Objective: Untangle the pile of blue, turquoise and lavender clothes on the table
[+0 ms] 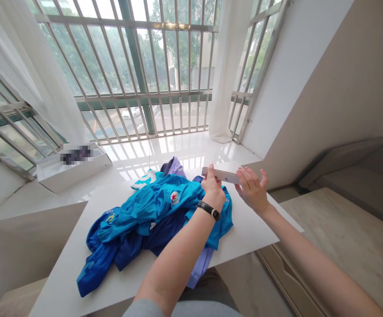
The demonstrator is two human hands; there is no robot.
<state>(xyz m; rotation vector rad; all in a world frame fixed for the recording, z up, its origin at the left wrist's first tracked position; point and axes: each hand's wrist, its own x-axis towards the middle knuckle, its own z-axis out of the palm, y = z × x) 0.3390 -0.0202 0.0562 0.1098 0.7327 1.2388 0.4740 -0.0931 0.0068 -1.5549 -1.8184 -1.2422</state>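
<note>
A slim pale grey box (226, 176) with a small dark mark on its side is held up over the far right of a pile of clothes. My left hand (213, 187), with a black-strapped watch on the wrist, grips the box's left end. At its right end, the fingers and thumb of my right hand (252, 189) pinch the box, while the outer fingers stick out. Beneath lies the crumpled pile: a bright blue garment (158, 198) with a red star badge on top, dark blue cloth (165, 233) under it, and lilac cloth (200, 266) at the near edge.
The pile rests on a white tabletop (62, 268). An open white box (75, 171) with something blurred out stands on the window sill (128, 154) at left. Barred windows and white curtains (226, 75) rise behind. A marble-patterned surface (346, 224) lies at right.
</note>
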